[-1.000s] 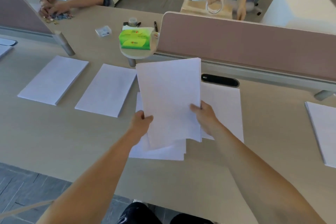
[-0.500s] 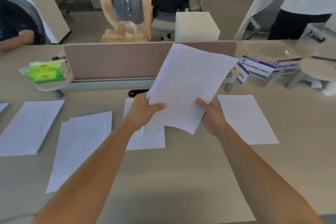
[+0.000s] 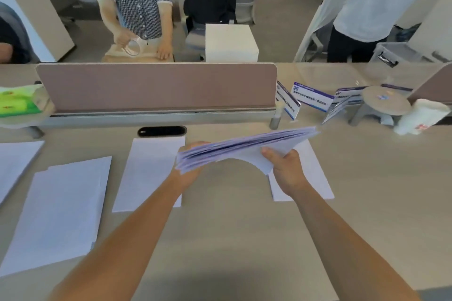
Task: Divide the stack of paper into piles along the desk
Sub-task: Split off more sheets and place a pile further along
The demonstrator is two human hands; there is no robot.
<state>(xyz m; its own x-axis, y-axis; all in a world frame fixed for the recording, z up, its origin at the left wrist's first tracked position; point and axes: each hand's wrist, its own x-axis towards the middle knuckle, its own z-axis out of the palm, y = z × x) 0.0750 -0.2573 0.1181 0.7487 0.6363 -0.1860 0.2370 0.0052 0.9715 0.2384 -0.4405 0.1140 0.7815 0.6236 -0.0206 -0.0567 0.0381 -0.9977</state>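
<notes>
I hold the stack of paper nearly flat and edge-on above the desk, its sheets fanned slightly. My left hand grips its left end from below and my right hand grips its right near corner. Flat piles of white paper lie along the desk: one at the far left edge, a loosely squared pile, a pile just left of my left hand, and a pile partly hidden under my right hand.
A brown divider panel runs along the desk's back, with a black cable slot before it. A green tissue pack sits back left. Name cards, a small round stand and a white bag stand back right. People work beyond the divider.
The stack has tipped from upright and facing me down to nearly flat and moved right and lower. My view has shifted right along the desk, so the laid piles slid left.
</notes>
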